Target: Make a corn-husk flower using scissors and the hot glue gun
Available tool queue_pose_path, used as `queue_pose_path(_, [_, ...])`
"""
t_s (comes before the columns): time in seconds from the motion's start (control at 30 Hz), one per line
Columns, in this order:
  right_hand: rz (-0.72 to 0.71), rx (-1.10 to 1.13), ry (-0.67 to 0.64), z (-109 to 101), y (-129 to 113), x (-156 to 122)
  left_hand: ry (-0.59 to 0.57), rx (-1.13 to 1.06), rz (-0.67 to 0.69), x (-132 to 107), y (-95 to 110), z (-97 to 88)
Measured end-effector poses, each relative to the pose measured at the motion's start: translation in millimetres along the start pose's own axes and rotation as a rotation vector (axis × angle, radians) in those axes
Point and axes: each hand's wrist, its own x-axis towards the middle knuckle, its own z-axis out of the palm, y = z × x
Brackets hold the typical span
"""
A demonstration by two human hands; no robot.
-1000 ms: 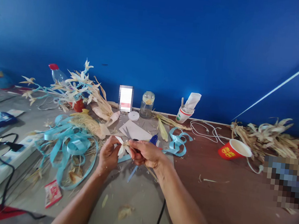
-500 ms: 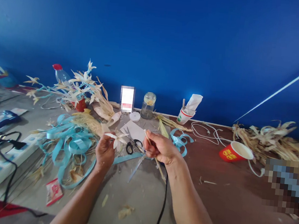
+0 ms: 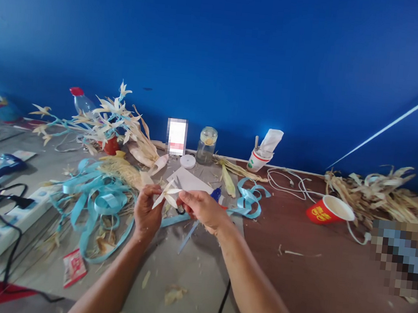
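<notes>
My left hand [image 3: 146, 214] is closed around the base of a small pale husk flower [image 3: 168, 194], whose petals stick up above my fingers. My right hand [image 3: 203, 209] is closed too, its fingertips pinching at the flower's right side. Both hands meet over the grey mat [image 3: 189, 274] near the middle of the table. A blue-handled tool [image 3: 215, 193] lies just behind my right hand, and a light blue strip [image 3: 187, 236] runs under it.
A heap of light blue ribbon [image 3: 96, 199] lies to the left, with a husk-flower bouquet [image 3: 104, 115] behind it. A glass jar [image 3: 206, 145], paper cup [image 3: 259, 159], tipped red cup [image 3: 328, 210], dried husks [image 3: 377, 194] and white cable [image 3: 288, 182] sit further back and right.
My right hand, which had pulled away to the right holding a thin straw, has come back to the flower. The scissors seen half a second ago are now hidden behind my hands.
</notes>
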Motion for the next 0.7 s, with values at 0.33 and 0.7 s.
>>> queue_pose_path(0.33, [-0.160,-0.493,0.138,-3,-4,-5,-0.118,-0.010,0.020,-5,-8,-2.6])
queue_pose_path(0.7, [-0.236,-0.865,0.237,4,-12,-15,-0.178,0.050,0.085,-9,-11,-4.7])
